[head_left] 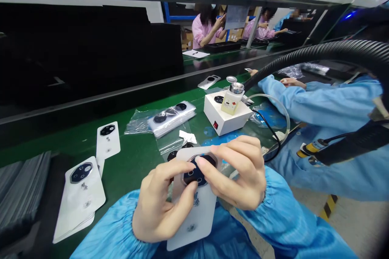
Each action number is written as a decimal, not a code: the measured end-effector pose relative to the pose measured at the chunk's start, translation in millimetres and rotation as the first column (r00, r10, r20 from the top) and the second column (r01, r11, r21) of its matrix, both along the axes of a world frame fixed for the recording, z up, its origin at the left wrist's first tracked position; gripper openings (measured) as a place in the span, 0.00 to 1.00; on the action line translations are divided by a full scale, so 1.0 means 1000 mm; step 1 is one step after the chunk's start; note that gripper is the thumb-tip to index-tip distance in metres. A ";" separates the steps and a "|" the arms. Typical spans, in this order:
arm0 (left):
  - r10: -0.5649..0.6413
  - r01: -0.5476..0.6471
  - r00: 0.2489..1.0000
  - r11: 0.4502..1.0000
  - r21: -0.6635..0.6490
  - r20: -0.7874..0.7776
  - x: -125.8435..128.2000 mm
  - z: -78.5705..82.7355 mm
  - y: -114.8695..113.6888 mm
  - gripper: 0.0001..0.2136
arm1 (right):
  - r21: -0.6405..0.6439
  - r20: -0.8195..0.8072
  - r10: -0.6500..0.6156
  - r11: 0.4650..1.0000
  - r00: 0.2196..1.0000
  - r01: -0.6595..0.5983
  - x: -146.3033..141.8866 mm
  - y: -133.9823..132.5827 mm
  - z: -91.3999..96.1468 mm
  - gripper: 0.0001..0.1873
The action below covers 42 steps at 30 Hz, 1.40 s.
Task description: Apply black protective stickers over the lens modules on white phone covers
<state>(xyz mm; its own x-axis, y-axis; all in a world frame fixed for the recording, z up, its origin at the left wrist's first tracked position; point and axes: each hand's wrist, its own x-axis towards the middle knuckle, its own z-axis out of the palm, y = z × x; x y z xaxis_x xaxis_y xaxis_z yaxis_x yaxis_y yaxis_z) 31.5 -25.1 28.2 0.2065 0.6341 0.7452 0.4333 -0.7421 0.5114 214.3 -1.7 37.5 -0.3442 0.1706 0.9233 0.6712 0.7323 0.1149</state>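
A white phone back cover with a dark octagonal camera ring is held upright in front of me by both hands. My left hand grips its left side, thumb and forefinger pressing on the ring. My right hand holds the top right, with a fingertip on the ring. Both sleeves are light blue.
On the green belt lie more white covers, a plastic bag of covers and a white box with a small bottle. A black hose arcs at right. A person in blue works beside me; others sit beyond.
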 end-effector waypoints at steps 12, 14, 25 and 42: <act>-0.059 0.069 0.995 0.991 -0.112 0.086 0.000 0.004 0.002 0.17 | 0.062 0.029 0.044 0.997 0.999 -0.046 0.004 0.004 -0.002 0.10; -0.021 0.032 0.994 0.994 -0.106 0.104 0.001 0.004 0.002 0.16 | 0.076 -0.017 0.050 0.996 0.999 -0.049 0.005 0.005 -0.004 0.11; 0.097 -0.098 0.995 0.990 0.096 0.016 0.011 -0.010 0.000 0.15 | -0.301 -0.328 0.078 0.936 0.941 -0.183 -0.015 -0.004 0.006 0.04; 0.077 -0.083 0.996 0.965 0.249 0.033 0.020 -0.007 0.002 0.14 | -0.060 -0.292 0.149 0.983 0.945 -0.174 -0.020 0.001 -0.006 0.02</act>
